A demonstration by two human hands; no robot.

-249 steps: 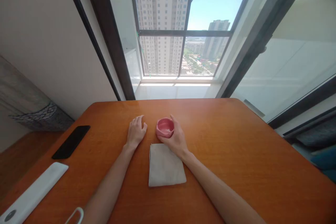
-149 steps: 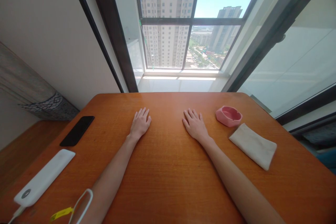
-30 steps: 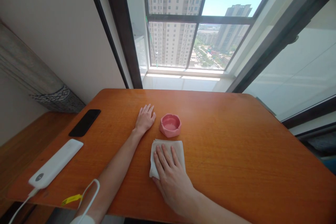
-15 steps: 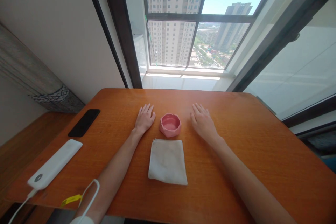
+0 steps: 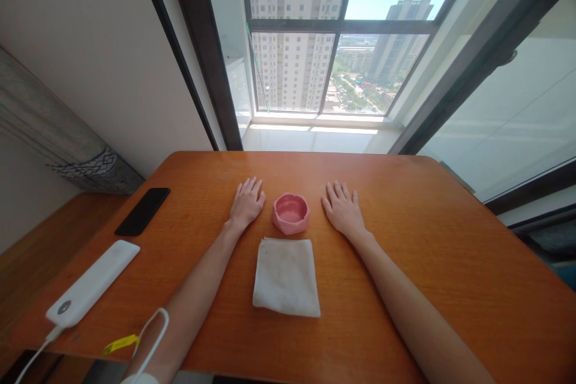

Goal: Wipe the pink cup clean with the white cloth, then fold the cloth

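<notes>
A pink faceted bowl, much like an ashtray (image 5: 290, 227), stands upright on the wooden table (image 5: 405, 216). Just left of it my left hand (image 5: 246, 203) lies palm down, fingers stretched, holding nothing. On the other side my right hand (image 5: 344, 209) rests flat with its fingers spread, apart from the bowl and also holding nothing. Nearer to me, right below the bowl, a folded white cloth (image 5: 287, 279) lies flat. Neither hand touches the cloth or the bowl.
At the left lie a black phone (image 5: 143, 212) and a white power bank (image 5: 92, 285) with a white cable (image 5: 36, 354). A yellow tag (image 5: 120, 344) hangs by my left forearm. Beyond the table's far edge is a window (image 5: 337, 72); a curtain (image 5: 81, 126) hangs at left.
My right hand has settled flat on the table, its fingers spreading wider and shifting slightly left. My left hand, the bowl and the cloth stay in place; the view shifts slightly.
</notes>
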